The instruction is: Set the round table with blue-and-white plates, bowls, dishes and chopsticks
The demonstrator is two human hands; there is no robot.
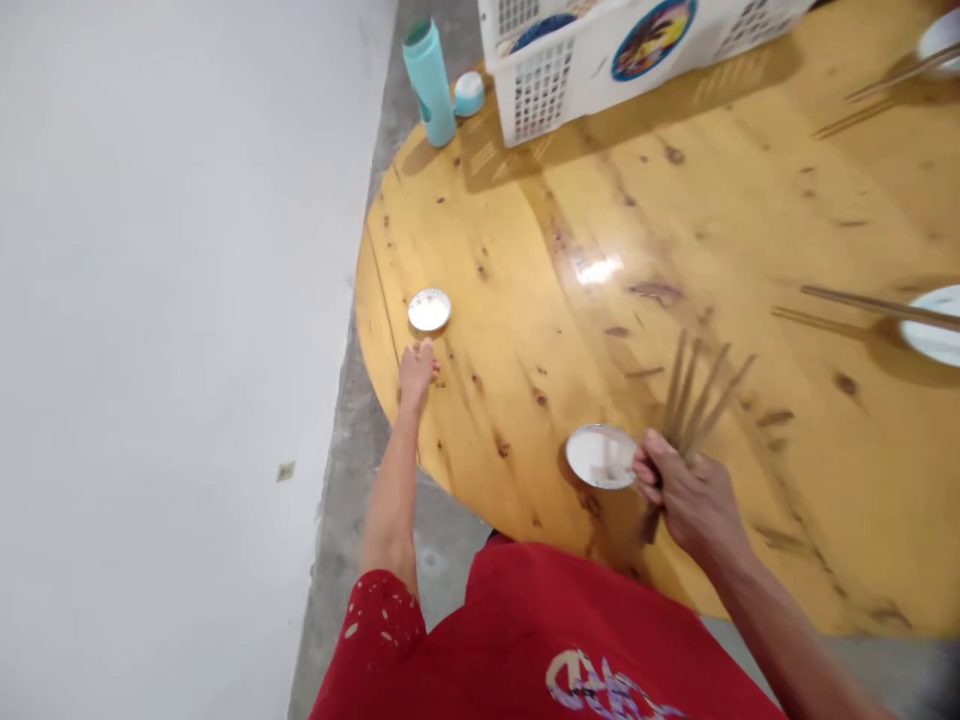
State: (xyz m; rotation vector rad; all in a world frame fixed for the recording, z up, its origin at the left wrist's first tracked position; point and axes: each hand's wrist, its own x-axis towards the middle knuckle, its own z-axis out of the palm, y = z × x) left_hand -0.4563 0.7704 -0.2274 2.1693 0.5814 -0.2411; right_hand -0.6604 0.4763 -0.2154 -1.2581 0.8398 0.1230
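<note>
My left hand [419, 369] is stretched over the left end of the table, just short of a small white dish [430, 310]. Its fingers are loosely bent and a little apart, and nothing shows in them. A bunch of several brown chopsticks [696, 395] is gripped in my right hand [686, 490], their upper ends fanned out and blurred by motion. Right beside that hand, a second white dish [600, 456] rests near the table's front edge; whether the fingers touch its rim, I cannot tell.
The wooden table [517, 330] has a rounded left end. At its back are a white plastic basket [585, 75], a turquoise bottle [430, 85] and a blue-and-white cap [469, 93]. Chopsticks [862, 300] lie across a white dish [937, 335] at right. A white wall [187, 300] rises at left.
</note>
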